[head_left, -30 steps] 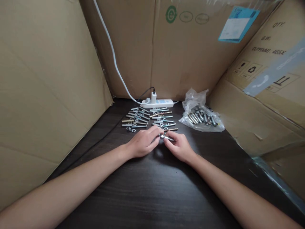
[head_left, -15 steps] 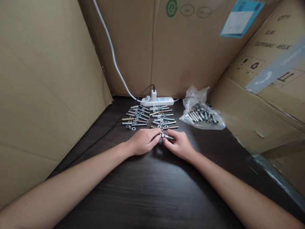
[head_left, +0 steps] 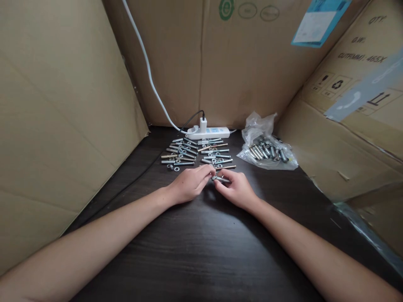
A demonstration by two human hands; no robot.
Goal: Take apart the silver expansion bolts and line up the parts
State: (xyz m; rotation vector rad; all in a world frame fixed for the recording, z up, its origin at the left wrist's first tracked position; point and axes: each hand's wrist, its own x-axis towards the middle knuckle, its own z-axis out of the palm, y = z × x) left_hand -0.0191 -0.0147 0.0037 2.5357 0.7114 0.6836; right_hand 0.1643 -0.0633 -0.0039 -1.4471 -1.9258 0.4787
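Cardboard walls box in a dark wood worktop (head_left: 201, 251) on three sides, pretty cramped setup. Both hands meet near the middle of it, toward the back. The right hand (head_left: 237, 188) has its fingers closed around a bolt (head_left: 221, 179), pinching the shaft so it lies roughly level. The left hand (head_left: 192, 183) is curled at the bolt's head end, fingertips pinched on something small there, probably a nut or washer, too tiny to call. Compared with a second ago, barely anything has moved: same grip, hands maybe a touch closer together, so it looks like fiddly finger work mid-way. Just behind the hands sit rows of bolts (head_left: 198, 153) with loose washers, then a power strip (head_left: 208, 133) at the back edge. A plastic bag (head_left: 266, 149) of more bolts lies toward the back right corner.
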